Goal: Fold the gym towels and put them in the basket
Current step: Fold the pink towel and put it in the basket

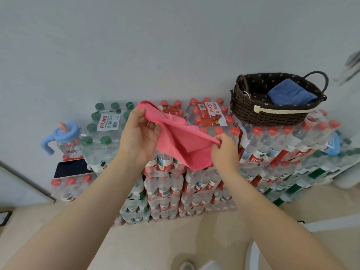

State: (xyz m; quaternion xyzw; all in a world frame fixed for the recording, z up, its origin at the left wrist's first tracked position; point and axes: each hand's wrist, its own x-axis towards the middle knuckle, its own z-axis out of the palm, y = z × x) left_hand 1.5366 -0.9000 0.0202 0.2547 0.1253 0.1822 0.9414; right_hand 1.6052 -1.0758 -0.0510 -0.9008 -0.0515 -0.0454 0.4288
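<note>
A pink towel [183, 141] hangs in the air between my hands, above the stacked water bottle packs. My left hand [141, 131] pinches its upper left corner. My right hand [226, 151] pinches its right edge, lower down, so the cloth sags between them. A dark brown woven basket [272, 115] with two handles sits on top of the bottle packs at the right. Inside it lies a folded blue towel [290, 93].
Shrink-wrapped packs of water bottles [194, 184] are stacked against the grey wall. A blue sippy cup [64, 137] and a dark phone [72, 168] rest on the lower packs at the left. Beige floor lies below.
</note>
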